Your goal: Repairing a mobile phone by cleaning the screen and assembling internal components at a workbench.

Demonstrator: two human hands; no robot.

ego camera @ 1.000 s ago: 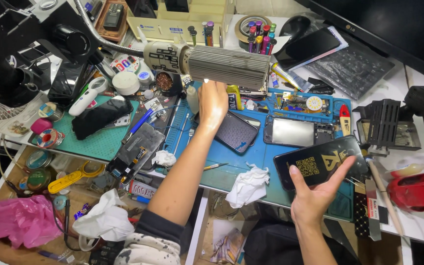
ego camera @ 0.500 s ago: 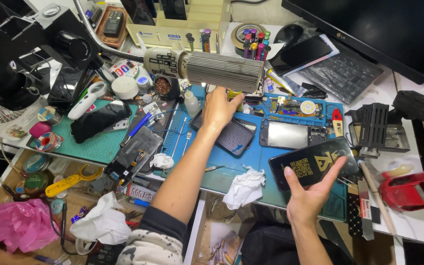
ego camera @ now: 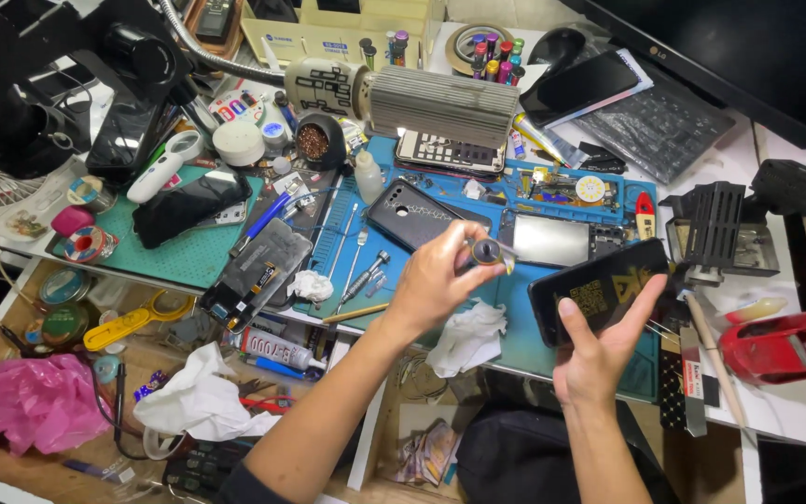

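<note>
Head view | left hand (ego camera: 440, 275) grips small round tin (ego camera: 487, 250) | right hand (ego camera: 599, 350) holds black phone (ego camera: 599, 289), contents unclear

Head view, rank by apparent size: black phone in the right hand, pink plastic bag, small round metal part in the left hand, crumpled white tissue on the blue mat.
1. Pink plastic bag
2. Black phone in the right hand
3. Crumpled white tissue, though the raised phone sits nearer the camera
4. Small round metal part in the left hand

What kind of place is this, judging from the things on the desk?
Most likely a phone repair bench. The right hand holds a black phone above a blue work mat, an opened phone lies on the mat, and thin screwdrivers lie beside it.
</note>
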